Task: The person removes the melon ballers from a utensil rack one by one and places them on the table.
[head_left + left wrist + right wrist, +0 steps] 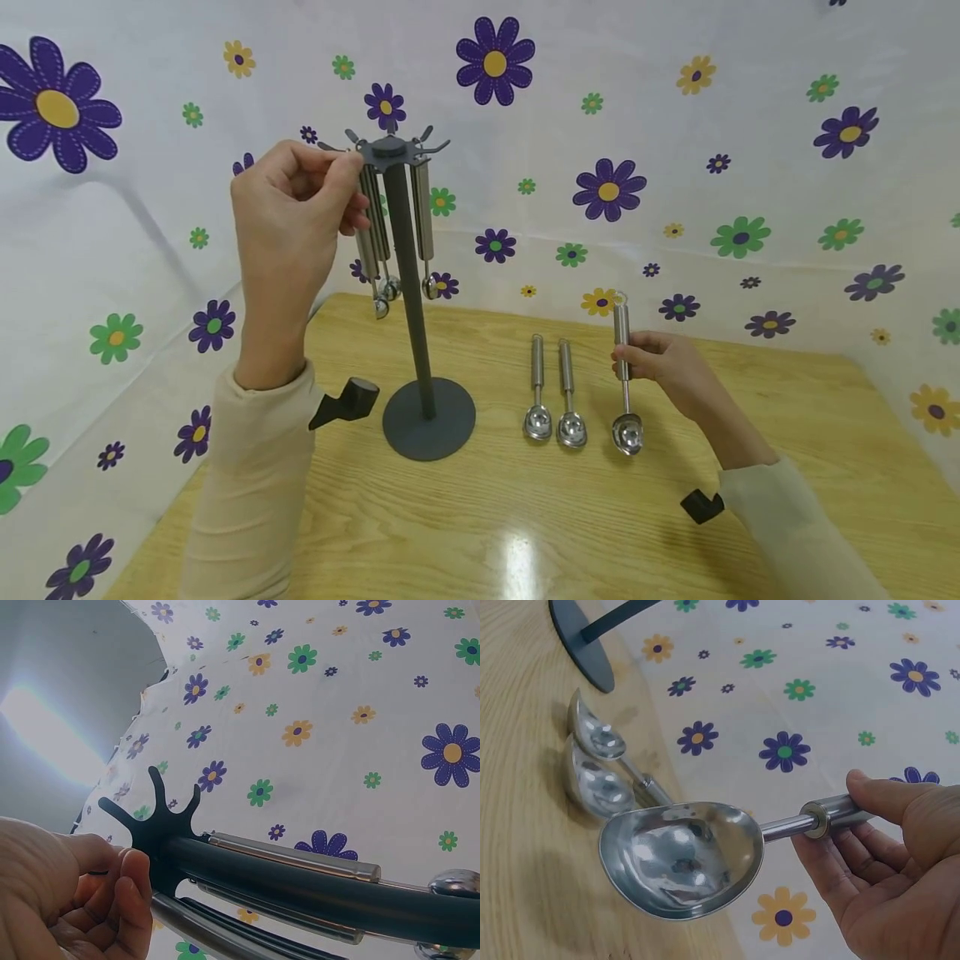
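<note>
A dark stand [411,275] with a hooked top holds several metal utensils [425,212] hanging by their handles. My left hand [292,208] is at the left side of the hooks, thumb and fingertips together at a hook; in the left wrist view the left hand [90,892] hides what lies between the fingertips. On the right, my right hand [675,371] grips the handle of a metal scoop [627,433], bowl down, raised off the table. In the right wrist view the scoop's bowl [682,859] faces the camera, the right hand [900,862] pinching its handle.
Two similar scoops [537,421] [572,429] lie side by side on the wooden table [450,533], between the stand's round base [450,429] and my right hand. Behind the table hangs a white cloth [540,142] with printed flowers.
</note>
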Motion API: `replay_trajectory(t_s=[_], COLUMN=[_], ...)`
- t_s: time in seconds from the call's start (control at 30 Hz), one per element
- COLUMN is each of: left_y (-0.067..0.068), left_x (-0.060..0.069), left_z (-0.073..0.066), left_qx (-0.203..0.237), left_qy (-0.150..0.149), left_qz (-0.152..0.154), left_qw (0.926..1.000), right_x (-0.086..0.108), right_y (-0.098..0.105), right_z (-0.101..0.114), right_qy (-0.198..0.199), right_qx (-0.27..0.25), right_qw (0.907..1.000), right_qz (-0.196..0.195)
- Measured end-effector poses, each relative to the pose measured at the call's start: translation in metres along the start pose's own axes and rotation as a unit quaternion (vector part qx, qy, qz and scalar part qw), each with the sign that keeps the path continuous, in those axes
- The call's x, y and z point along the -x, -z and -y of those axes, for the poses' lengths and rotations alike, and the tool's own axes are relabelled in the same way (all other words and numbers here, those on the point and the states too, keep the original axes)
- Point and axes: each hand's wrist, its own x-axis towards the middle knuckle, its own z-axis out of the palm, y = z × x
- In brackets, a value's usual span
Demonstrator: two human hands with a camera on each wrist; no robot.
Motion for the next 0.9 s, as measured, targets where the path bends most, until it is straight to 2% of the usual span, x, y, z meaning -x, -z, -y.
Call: replay_trajectory(t_s=[0.17, 0.33, 0.53, 0.9], left_y=[0.000, 0.001, 0.000, 0.000], left_x=[0.000, 0.000, -0.001, 0.000], left_z=[0.000, 0.000, 0.000, 0.000], left_qx=[0.003, 0.004, 0.003, 0.009], left_qy=[-0.002, -0.008, -0.008, -0.004], left_qz=[-0.001, -0.002, -0.001, -0.001], left_qw=[1.0000, 1.0000, 1.0000, 0.9999], right_x=[0.002, 0.003, 0.002, -0.010], right_y=[0.004, 0.004, 0.001, -0.013], right_z=[-0.013, -0.017, -0.019, -0.022], right_qy=[0.012, 0.001, -0.026, -0.032], right_qx=[-0.017, -0.053, -0.046, -0.063], right_qw=[0.9998, 0.9986, 0.9986, 0.9975], right_qz=[0.001, 0.003, 0.002, 0.001])
